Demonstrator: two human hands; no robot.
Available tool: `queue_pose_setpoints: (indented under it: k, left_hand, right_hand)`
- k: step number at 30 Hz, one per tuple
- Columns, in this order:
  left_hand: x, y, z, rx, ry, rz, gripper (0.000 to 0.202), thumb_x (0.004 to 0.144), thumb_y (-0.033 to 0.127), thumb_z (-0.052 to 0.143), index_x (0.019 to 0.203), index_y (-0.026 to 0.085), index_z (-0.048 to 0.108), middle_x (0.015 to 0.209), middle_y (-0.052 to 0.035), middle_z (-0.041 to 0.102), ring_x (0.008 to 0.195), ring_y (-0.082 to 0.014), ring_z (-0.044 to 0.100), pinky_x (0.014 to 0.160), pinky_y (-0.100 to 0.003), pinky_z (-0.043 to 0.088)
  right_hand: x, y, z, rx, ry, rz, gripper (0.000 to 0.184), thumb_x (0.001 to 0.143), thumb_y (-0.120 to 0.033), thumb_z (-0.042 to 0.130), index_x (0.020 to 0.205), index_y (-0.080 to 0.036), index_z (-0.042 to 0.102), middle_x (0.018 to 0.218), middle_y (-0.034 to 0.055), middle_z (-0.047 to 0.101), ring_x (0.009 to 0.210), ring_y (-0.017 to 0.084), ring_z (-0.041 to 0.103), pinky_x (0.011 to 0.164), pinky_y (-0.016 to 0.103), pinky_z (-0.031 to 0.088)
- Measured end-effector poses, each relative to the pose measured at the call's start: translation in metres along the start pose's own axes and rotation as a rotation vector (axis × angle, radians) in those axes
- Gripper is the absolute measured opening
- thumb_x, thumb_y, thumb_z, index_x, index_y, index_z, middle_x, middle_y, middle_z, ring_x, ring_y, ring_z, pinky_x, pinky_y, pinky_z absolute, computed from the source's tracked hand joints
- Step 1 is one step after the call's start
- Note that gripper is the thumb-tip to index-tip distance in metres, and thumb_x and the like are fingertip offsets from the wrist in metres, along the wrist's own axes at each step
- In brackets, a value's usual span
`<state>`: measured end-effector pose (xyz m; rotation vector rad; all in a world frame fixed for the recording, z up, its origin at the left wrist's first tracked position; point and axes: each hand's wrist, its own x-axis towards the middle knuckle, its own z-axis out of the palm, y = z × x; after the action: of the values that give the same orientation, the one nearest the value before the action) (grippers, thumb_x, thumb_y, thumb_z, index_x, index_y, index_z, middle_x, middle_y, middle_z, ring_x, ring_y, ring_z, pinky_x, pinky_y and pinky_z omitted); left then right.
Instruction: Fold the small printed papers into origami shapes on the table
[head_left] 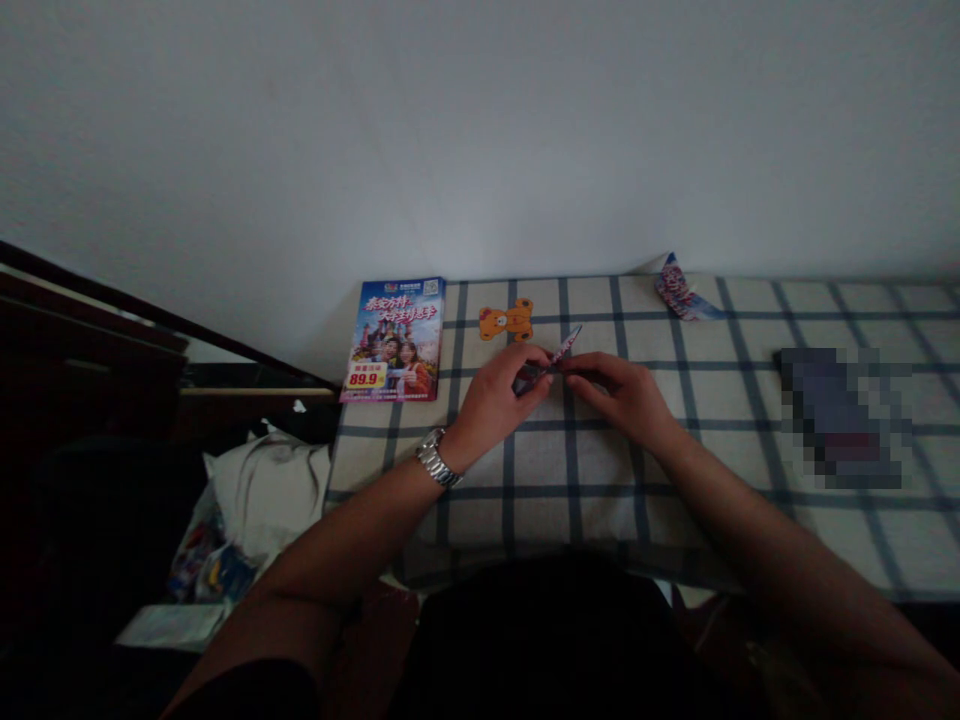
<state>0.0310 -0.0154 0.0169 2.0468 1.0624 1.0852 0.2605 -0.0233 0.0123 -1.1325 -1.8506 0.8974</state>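
Observation:
Both of my hands meet over the checked tablecloth and pinch a small folded strip of printed paper. My left hand, with a metal watch at the wrist, grips the strip's near end with closed fingers. My right hand holds it from the right, fingers pressed together. The strip's far tip points up and away, toward the wall.
A colourful leaflet lies at the table's far left corner. An orange bear-shaped cutout sits just beyond my hands. Another folded printed piece lies by the wall. A blurred dark object rests at right. Bags lie on the floor at left.

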Motion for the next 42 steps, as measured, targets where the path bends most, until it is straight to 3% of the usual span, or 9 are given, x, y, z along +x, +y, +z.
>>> queue_pose_setpoints:
  k: [7,13,21,42]
  left_hand:
    - [0.0,-0.002,0.0,-0.08,-0.018,0.006,0.013,0.107,0.032,0.061,0.115,0.022,0.065,0.116,-0.0066,0.074,0.105,-0.0186,0.072,0.093,-0.034,0.061]
    - [0.001,-0.005,0.004,-0.266,-0.036,-0.061,0.012,0.103,0.027,0.067,0.113,0.021,0.064,0.114,-0.0078,0.072,0.101,-0.0176,0.073,0.085,-0.03,0.064]
    - [-0.001,-0.006,0.008,-0.388,-0.057,-0.129,0.023,0.101,0.027,0.072,0.122,0.021,0.063,0.121,-0.0095,0.07,0.107,-0.0176,0.074,0.085,-0.028,0.068]
    - [-0.004,-0.009,0.013,-0.56,-0.174,-0.21,0.036,0.097,0.043,0.078,0.12,0.02,0.064,0.113,-0.0089,0.074,0.1,-0.0193,0.076,0.082,-0.029,0.066]
  right_hand:
    - [0.0,-0.002,0.001,-0.005,0.003,-0.022,0.023,0.101,-0.041,0.069,0.118,-0.028,0.077,0.116,0.0056,0.081,0.108,0.026,0.077,0.1,0.045,0.063]
    - [0.0,-0.002,0.001,-0.011,0.01,-0.026,0.019,0.101,-0.039,0.069,0.115,-0.028,0.076,0.11,0.0048,0.081,0.103,0.025,0.076,0.095,0.042,0.062]
    - [0.0,-0.004,0.003,0.033,0.018,0.019,0.02,0.1,-0.044,0.07,0.11,-0.027,0.073,0.105,0.0053,0.08,0.096,0.025,0.076,0.088,0.041,0.063]
    - [0.001,-0.006,0.003,-0.005,-0.021,0.025,0.023,0.104,-0.046,0.065,0.093,-0.025,0.065,0.09,0.0031,0.072,0.082,0.021,0.066,0.074,0.033,0.049]
